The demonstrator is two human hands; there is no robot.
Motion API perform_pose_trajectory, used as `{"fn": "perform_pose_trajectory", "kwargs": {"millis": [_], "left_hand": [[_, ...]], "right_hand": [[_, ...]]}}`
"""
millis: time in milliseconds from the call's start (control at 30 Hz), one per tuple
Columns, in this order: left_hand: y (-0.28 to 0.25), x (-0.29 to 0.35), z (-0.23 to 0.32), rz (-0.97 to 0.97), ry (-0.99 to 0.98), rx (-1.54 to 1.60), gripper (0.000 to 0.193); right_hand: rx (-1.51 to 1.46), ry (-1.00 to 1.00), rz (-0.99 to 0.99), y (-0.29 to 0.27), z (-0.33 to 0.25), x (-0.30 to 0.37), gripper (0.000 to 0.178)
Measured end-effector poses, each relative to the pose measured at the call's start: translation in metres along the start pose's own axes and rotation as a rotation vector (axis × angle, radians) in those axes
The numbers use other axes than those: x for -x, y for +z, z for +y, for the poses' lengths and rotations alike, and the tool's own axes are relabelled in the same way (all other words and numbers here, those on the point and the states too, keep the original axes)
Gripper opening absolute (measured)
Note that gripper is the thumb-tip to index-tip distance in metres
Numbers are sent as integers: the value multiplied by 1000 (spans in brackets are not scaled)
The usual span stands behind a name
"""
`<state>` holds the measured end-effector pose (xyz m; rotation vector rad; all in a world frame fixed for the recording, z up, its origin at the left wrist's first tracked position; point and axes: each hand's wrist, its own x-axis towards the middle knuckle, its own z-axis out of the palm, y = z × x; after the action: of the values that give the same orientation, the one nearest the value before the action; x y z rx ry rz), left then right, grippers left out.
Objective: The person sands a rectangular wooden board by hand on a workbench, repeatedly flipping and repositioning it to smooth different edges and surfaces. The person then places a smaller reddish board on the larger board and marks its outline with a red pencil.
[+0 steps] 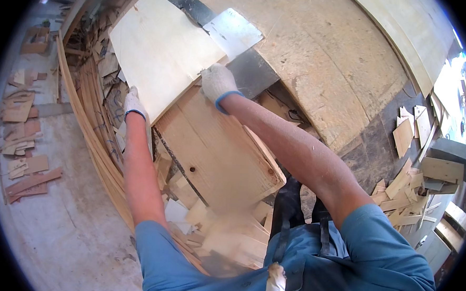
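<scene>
A pale plywood sheet lies tilted across the upper left, over a wooden board with a round hole. My left hand, in a white glove with a blue cuff, grips the sheet's left edge near its closest corner. At the sheet's right near corner, my gloved right hand is closed round the edge, its fingertips partly hidden. Just past that corner are a shiny metal plate and a dark metal strip.
A broad worn wooden tabletop spreads to the right, with a larger sheet along its far side. Wood offcuts are heaped on the right and below the board. Long curved strips run down the left, beside a floor with scrap stacks.
</scene>
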<state>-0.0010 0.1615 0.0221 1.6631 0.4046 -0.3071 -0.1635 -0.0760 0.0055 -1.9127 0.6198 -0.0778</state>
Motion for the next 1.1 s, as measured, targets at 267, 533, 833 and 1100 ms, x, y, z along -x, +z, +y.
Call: {"fn": "perform_pose_trajectory", "kwargs": {"millis": [267,533,833,1100], "left_hand": [[-4,-29,-2,-36,29,15,56],[5,-53,18,-8,36,28,54],[-38,107,-36,32,21,162,61],[-85,388,-135,357,-94,146,39]], "right_hand": [[520,-274,-52,1,-4,-19,28],[583,-354,-258,-12,-28,-50,31],[-80,122,-203,-114,15,107,31],[-101,-102,-231,-154,109,265,24]]}}
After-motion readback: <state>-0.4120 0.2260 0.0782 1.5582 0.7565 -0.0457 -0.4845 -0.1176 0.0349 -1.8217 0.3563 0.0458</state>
